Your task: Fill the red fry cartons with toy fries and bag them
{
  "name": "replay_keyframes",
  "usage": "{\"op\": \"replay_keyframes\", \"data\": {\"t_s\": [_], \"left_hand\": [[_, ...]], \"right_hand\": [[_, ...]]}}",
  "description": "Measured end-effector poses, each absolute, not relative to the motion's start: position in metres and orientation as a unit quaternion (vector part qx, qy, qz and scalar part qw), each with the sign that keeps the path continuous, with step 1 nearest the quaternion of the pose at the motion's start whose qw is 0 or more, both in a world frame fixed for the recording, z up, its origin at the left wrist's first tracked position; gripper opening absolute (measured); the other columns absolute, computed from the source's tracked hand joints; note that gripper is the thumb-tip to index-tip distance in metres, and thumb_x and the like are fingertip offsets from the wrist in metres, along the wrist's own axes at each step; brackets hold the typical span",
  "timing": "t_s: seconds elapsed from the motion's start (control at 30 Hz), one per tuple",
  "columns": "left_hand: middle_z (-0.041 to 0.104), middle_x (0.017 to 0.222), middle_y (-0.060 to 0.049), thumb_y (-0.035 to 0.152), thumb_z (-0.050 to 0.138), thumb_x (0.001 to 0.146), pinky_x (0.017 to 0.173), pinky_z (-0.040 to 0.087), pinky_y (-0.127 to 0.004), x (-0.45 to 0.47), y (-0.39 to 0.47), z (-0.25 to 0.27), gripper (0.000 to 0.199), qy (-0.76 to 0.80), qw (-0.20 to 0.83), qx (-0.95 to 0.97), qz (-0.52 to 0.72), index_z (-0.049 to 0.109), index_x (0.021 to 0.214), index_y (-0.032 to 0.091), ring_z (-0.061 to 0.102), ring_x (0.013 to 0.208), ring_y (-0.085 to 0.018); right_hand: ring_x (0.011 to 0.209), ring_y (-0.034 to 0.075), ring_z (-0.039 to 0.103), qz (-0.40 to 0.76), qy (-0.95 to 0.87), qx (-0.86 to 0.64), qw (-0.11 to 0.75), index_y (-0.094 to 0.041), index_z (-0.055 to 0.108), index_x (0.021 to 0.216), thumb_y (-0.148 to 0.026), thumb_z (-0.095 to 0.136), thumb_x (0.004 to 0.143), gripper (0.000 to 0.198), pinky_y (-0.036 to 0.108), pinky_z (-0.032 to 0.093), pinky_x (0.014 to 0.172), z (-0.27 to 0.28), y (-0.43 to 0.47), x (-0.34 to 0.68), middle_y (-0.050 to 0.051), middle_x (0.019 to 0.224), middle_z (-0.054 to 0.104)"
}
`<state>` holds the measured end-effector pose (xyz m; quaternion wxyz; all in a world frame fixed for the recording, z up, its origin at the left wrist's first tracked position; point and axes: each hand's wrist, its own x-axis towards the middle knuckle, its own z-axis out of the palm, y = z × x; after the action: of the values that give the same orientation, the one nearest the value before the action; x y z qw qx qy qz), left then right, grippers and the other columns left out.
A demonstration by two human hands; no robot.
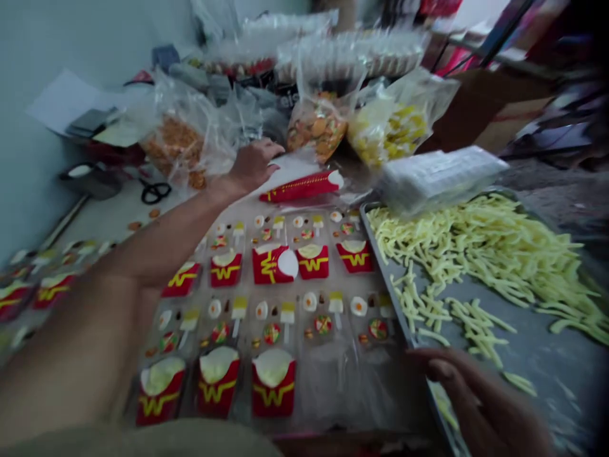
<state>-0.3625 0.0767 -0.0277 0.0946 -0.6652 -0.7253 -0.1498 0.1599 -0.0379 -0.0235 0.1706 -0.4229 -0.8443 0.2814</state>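
My left hand (257, 162) reaches to the back of the table, near a clear bag of small orange pieces (323, 130) and just behind a stack of red fries boxes (302, 186). Its fingers are apart and nothing shows between them. Low at the right, my right hand (480, 397) hovers at or rests on the rim of a metal tray (413, 339); which of the two I cannot tell. Its fingers are stretched out, somewhat blurred, with nothing visible in them. Pale yellow toy-like fries (504, 247) fill much of the tray. Rows of clear packs hold small food miniatures (272, 333) and red fries boxes (273, 384).
A wrapped white bundle (442, 178) lies over the tray's far edge. Behind stand bags of brown pieces (178, 149) and yellow pieces (394, 127). Black scissors (155, 192) lie at the left. A cardboard box (495, 108) is at the back right.
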Motion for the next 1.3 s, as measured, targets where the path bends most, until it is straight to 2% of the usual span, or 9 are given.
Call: {"op": "replay_keyframes", "data": {"t_s": [0.07, 0.2, 0.47, 0.67, 0.77, 0.87, 1.03, 1.2, 1.3], "left_hand": [[0.066, 0.123, -0.011, 0.032, 0.061, 0.093, 0.103, 0.043, -0.038, -0.347, 0.028, -0.007, 0.036, -0.708, 0.075, -0.69, -0.131, 0.067, 0.125, 0.017, 0.059, 0.116, -0.024], [0.068, 0.113, -0.008, 0.036, 0.051, 0.099, 0.096, 0.046, -0.036, -0.3, -0.086, 0.022, 0.033, -0.669, 0.03, -0.736, -0.096, 0.07, 0.119, 0.018, 0.062, 0.106, -0.021], [0.072, 0.09, -0.003, 0.044, 0.073, 0.082, 0.075, 0.048, -0.033, -0.261, -0.247, -0.011, 0.023, -0.794, -0.151, -0.575, -0.128, 0.07, 0.087, 0.022, 0.066, 0.087, -0.022], [0.075, 0.098, -0.003, 0.049, 0.071, 0.082, 0.072, 0.049, -0.031, -0.252, -0.306, -0.017, 0.031, -0.869, -0.155, -0.412, -0.224, 0.069, 0.101, 0.024, 0.069, 0.087, -0.022], [0.075, 0.099, -0.004, 0.047, 0.071, 0.083, 0.074, 0.051, -0.033, -0.255, -0.296, -0.02, 0.032, -0.867, -0.104, -0.424, -0.243, 0.069, 0.105, 0.023, 0.069, 0.089, -0.023], [0.074, 0.107, -0.007, 0.042, 0.072, 0.083, 0.087, 0.052, -0.037, -0.254, -0.25, -0.026, 0.035, -0.821, -0.059, -0.502, -0.265, 0.068, 0.112, 0.022, 0.068, 0.098, -0.025], [0.06, 0.138, -0.019, 0.047, 0.085, 0.068, 0.109, 0.042, -0.049, -0.244, -0.139, -0.05, 0.083, -0.734, -0.022, -0.652, -0.189, 0.055, 0.138, 0.013, 0.054, 0.127, -0.037], [0.066, 0.123, -0.019, 0.043, 0.073, 0.074, 0.105, 0.045, -0.049, -0.233, -0.092, -0.063, 0.059, -0.679, -0.023, -0.721, -0.136, 0.063, 0.124, 0.014, 0.06, 0.117, -0.037], [0.065, 0.124, -0.019, 0.04, 0.069, 0.073, 0.104, 0.048, -0.044, -0.238, -0.09, -0.063, 0.06, -0.663, -0.023, -0.722, -0.194, 0.058, 0.126, 0.013, 0.061, 0.116, -0.034]], "right_hand": [[0.086, 0.02, 0.072, 0.252, -0.861, -0.417, 0.145, -0.032, 0.074, 0.105, -0.051, 0.049, 0.099, 0.032, 0.027, 0.056, 0.069, -0.019, -0.037, 0.157, 0.002, 0.1, 0.076], [0.089, 0.026, 0.068, 0.235, -0.898, -0.358, 0.101, -0.03, 0.075, 0.105, -0.066, 0.06, 0.088, 0.043, 0.037, 0.054, 0.074, -0.017, -0.051, 0.128, 0.005, 0.098, 0.075], [0.085, 0.02, 0.066, 0.313, -0.903, -0.268, 0.119, -0.024, 0.074, 0.096, -0.028, 0.061, 0.096, 0.013, 0.032, 0.049, 0.078, -0.029, -0.117, 0.045, 0.004, 0.088, 0.073], [0.093, 0.02, 0.065, 0.303, -0.922, -0.209, 0.124, -0.021, 0.076, 0.103, -0.022, 0.058, 0.096, 0.019, 0.03, 0.046, 0.081, -0.03, -0.119, -0.021, 0.008, 0.1, 0.073], [0.087, 0.019, 0.064, 0.248, -0.9, -0.321, 0.157, -0.017, 0.076, 0.107, -0.027, 0.058, 0.095, 0.024, 0.029, 0.042, 0.075, -0.032, -0.073, -0.042, 0.009, 0.1, 0.074], [0.073, 0.016, 0.061, 0.24, -0.876, -0.394, 0.139, -0.015, 0.078, 0.095, -0.036, 0.056, 0.095, 0.031, 0.028, 0.035, 0.064, -0.042, -0.032, -0.06, 0.007, 0.085, 0.074], [0.069, 0.015, 0.058, 0.246, -0.891, -0.377, 0.057, -0.014, 0.079, 0.084, -0.032, 0.053, 0.092, 0.033, 0.028, 0.029, 0.059, -0.056, -0.02, -0.094, 0.008, 0.08, 0.074], [0.075, 0.015, 0.063, 0.266, -0.882, -0.386, 0.049, -0.021, 0.079, 0.096, -0.025, 0.054, 0.088, 0.026, 0.026, 0.032, 0.06, -0.044, -0.033, -0.095, 0.004, 0.09, 0.077], [0.085, 0.017, 0.064, 0.259, -0.892, -0.362, 0.081, -0.023, 0.076, 0.101, -0.028, 0.05, 0.093, 0.028, 0.027, 0.036, 0.065, -0.037, -0.033, -0.087, 0.004, 0.099, 0.077]]}}
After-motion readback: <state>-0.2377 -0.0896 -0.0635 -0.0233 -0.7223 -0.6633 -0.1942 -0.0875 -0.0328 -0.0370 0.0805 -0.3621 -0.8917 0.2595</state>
